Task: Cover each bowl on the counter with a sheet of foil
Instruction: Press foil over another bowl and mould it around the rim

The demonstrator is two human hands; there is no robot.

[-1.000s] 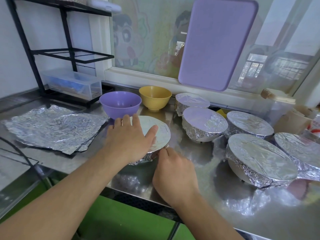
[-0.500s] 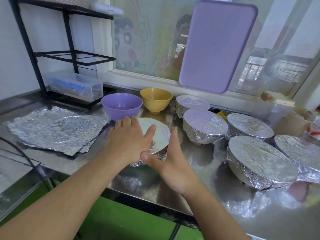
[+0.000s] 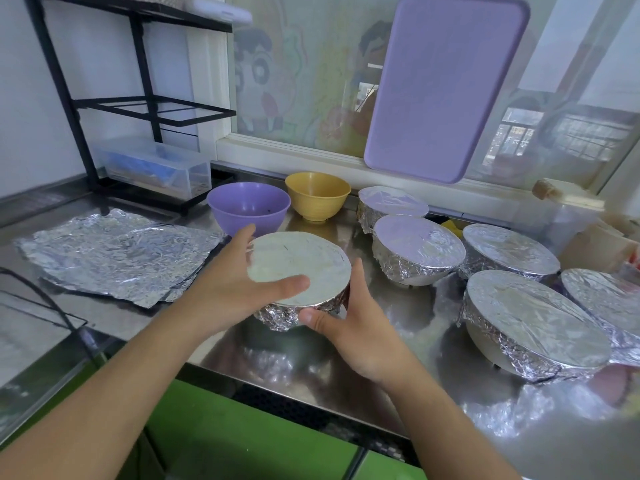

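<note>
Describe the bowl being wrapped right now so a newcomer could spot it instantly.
On the steel counter, look right of the foil sheets, just in front of the purple bowl. The foil-covered bowl there is the only covered one held between both hands, apart from the covered cluster further right.

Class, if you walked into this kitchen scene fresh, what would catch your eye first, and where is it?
At the centre, the left hand and right hand hold a foil-covered bowl. Behind it stand an uncovered purple bowl and yellow bowl. Spare foil sheets lie on the counter's left.
</note>
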